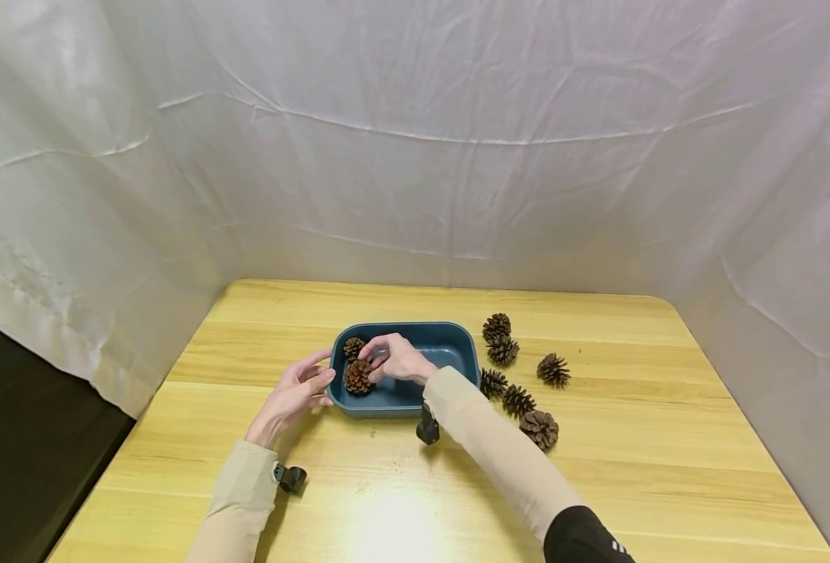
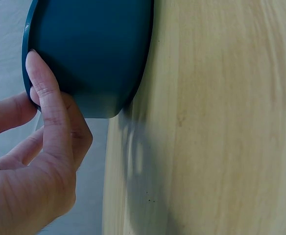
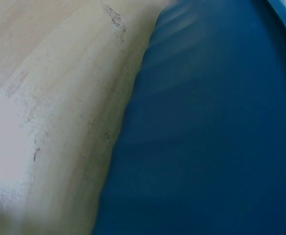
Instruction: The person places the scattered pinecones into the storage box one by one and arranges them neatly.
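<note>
A dark blue rectangular container (image 1: 450, 357) with rounded corners sits on the wooden table. At its left end my left hand (image 1: 301, 391) grips the rim, thumb and fingers on either side of the wall; the left wrist view shows this hand (image 2: 47, 137) against the outer wall. My right hand (image 1: 399, 358) reaches inside the container, with thumb and index finger curled at the upper right of a brown pine cone (image 1: 357, 378). Just behind it lies a smaller pine cone (image 1: 353, 348), in the left end. In the right wrist view the container's side wall (image 3: 206, 127) hides this hand.
Right of the container, several pine cones lie on the table (image 1: 640, 422): one pine cone (image 1: 496, 326) at the back, a separate one (image 1: 552, 370) farther right, and a larger one (image 1: 539, 429) near the right forearm. White fabric (image 1: 450, 195) hangs behind and beside the table.
</note>
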Tool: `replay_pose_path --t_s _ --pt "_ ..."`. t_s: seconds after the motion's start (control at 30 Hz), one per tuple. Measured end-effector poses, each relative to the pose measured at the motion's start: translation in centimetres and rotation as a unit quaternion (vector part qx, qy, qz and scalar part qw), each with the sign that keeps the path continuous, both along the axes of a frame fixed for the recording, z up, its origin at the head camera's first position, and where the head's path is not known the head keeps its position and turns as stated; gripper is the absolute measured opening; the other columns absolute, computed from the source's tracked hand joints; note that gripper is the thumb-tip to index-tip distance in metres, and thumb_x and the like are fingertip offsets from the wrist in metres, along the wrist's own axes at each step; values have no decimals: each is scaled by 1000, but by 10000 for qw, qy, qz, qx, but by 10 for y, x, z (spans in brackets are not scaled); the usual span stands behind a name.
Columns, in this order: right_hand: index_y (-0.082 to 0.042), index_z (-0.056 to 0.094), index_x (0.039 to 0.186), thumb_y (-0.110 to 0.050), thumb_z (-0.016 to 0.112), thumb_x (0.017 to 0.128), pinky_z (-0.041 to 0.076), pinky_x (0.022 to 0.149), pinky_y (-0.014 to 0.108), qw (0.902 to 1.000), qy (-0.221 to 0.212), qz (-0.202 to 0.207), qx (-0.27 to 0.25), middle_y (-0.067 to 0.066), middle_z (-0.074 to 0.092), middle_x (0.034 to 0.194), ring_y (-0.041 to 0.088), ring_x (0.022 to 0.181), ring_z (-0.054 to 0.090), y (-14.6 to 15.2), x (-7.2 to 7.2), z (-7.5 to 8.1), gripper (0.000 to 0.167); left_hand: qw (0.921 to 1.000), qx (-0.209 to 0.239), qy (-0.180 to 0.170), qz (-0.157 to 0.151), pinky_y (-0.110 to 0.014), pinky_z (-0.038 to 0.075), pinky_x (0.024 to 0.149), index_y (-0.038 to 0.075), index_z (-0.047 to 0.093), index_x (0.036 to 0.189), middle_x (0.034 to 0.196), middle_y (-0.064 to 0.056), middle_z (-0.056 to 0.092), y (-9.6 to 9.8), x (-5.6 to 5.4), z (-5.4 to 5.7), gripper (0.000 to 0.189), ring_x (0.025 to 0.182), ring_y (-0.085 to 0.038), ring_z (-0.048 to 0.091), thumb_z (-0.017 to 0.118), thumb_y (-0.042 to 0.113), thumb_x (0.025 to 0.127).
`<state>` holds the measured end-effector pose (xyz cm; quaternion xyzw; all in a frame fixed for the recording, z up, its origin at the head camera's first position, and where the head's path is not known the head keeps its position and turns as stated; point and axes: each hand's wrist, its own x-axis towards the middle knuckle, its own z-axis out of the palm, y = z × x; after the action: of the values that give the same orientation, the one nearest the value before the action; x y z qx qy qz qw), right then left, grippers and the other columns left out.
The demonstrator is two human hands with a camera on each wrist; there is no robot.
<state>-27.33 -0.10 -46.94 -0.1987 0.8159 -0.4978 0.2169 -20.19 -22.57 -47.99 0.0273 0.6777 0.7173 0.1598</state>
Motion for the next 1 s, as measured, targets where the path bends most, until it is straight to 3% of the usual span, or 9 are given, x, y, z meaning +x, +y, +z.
replay_pose_path --t_s 0.4,0.77,1.0 --pt "-3 71 115 11 79 78 62 79 26 9997 77 231 -96 16 68 120 21 94 66 6 -3 0 40 10000 -19 -4 6 -19 60 66 -5 24 156 103 -1 60 0 0 1 60 74 -6 64 51 5 104" --pt "2 70 116 11 80 76 62 81 26 9993 102 230 -283 21 68 117 29 97 68 15 -5 4 42 10000 -13 5 34 -20 61 66 -6 25 156 103 -1 61 -1 0 -2 60 75 -7 64 52 4 103" --pt "7 66 120 10 76 81 62 80 27 9989 -24 88 -449 30 63 124 22 93 67 26 -5 10 40 10000 -38 -16 61 -19 60 66 -5 25 156 105 -1 60 -1 0 -1 61 74 -6 63 53 5 103"
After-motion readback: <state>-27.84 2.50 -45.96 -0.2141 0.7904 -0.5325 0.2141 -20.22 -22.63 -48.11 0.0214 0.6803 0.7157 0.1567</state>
